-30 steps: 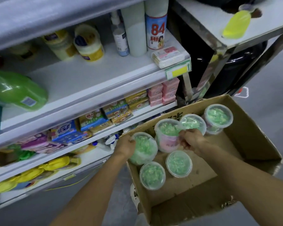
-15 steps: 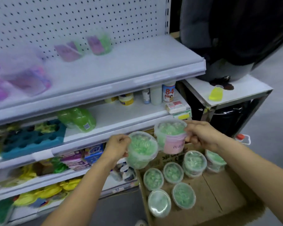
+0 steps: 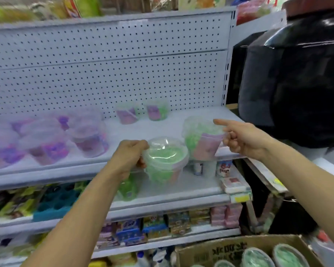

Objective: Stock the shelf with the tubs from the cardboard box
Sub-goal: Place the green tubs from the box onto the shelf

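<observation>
My left hand (image 3: pixel 128 154) grips a clear tub of green beads (image 3: pixel 165 160) by its left side, level with the front edge of the white pegboard shelf (image 3: pixel 152 130). My right hand (image 3: pixel 239 138) holds a second green tub with a pink label (image 3: pixel 202 139) over the shelf's right end, index finger stretched out past its lid. Two more green tubs (image 3: pixel 141 113) stand at the back of that shelf. The cardboard box (image 3: pixel 229 247) sits at the bottom right with several tubs (image 3: pixel 258 257) inside.
Several purple tubs (image 3: pixel 46 137) fill the shelf's left half. Lower shelves carry bottles, soap boxes (image 3: pixel 226 214) and a blue tray (image 3: pixel 54 203). A large black wrapped object (image 3: pixel 293 78) stands on a table to the right.
Both hands have lifted their tubs from above the box up to the pegboard shelf. The view has tilted upward, leaving the box at the bottom edge.
</observation>
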Motion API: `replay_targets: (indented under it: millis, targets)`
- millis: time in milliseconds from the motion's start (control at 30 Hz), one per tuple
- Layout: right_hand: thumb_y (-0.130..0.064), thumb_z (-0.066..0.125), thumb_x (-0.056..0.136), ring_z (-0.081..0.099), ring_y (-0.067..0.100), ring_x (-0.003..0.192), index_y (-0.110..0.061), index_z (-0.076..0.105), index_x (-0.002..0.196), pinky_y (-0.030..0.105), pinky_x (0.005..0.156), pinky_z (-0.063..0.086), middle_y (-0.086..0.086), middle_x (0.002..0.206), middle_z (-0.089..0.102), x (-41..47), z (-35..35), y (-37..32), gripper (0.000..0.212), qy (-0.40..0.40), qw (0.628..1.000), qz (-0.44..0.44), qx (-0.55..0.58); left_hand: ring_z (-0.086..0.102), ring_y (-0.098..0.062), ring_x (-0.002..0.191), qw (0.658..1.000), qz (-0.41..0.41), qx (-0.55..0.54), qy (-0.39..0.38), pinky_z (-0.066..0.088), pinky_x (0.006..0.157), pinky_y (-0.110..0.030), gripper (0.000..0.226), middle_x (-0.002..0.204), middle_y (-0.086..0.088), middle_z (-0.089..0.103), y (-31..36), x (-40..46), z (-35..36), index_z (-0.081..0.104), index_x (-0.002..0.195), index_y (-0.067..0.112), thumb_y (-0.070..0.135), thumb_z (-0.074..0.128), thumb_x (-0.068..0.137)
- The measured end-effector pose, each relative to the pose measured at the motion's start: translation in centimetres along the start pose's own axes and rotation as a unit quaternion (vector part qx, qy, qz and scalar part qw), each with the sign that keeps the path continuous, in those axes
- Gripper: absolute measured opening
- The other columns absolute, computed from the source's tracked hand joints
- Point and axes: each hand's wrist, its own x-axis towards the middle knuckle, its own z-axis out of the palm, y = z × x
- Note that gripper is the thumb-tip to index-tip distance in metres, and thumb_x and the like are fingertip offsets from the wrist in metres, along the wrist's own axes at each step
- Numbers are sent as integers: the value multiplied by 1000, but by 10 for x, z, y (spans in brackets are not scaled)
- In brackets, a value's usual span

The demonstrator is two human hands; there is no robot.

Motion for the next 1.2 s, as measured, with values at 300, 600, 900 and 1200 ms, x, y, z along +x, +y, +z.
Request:
replay_targets:
  millis: [300,600,900,1200]
  targets:
    - [-6,48,85,46,16,48,-24,67,112,22,43,39,11,66,61,100,43,-24,37,123,992,-15,-7,41,-20,50,999,7,-26,44,47,43,-23,14,79,-15,44,31,75,-33,63,85,-2,11,58,86]
    - [-3,48,90,43,21,49,-9,63,116,26,48,33,12,72,52,186,63,-19,31,188,982,13,27,43,-20,51,997,-14,-51,61,50,43,-22,11,74,-14,48,23,141,-36,62,87,0,9,56,89]
    - [-5,51,94,56,24,61,-18,50,137,32,54,53,13,90,62,249,61,-15,45,162,986,14,24,42,-16,46,996,-33,-74,47,50,48,-25,10,68,-11,48,8,185,-26,63,81,3,9,57,87]
    - [-50,47,93,50,18,47,-22,65,108,23,42,34,9,68,62,173,73,-24,36,12,982,-70,-173,51,-23,71,998,-39,-39,-20,47,58,-31,15,79,-13,57,11,193,5,65,93,6,15,56,86]
